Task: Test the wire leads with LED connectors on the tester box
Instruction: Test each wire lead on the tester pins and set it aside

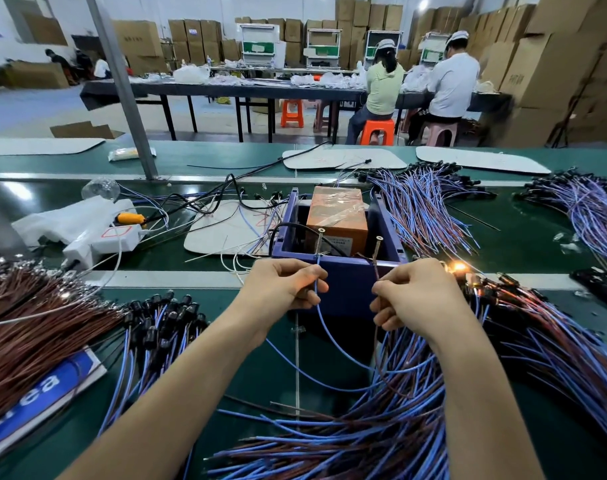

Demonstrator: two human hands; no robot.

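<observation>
The fingers (310, 271) of the left hand (277, 289) are curled and pinch a blue wire (324, 327) between thumb and forefinger. The wire's top end rises just above them to the left screw (320, 241). The fingers (386, 289) of the right hand (418, 296) are curled the same way and pinch a brown wire (375, 344), whose top end reaches up to the right screw (377, 250). Both screws stand upright on the near rim of a purple open-topped box (347, 289). The box sits on the green worktop (232, 358), just behind the two hands. Inside it lies an orange block (336, 216) wrapped in clear tape. Below the fingers the two wires hang down and curve right into a big bundle (399, 431) of blue and brown wires under the right forearm. Just beside the right hand's knuckles a small light (459, 268) glows orange-white at the bundle's far end. A second pile (28, 334) of brown wires, next to black connectors (163, 310) on blue wires, lies to the left.
</observation>
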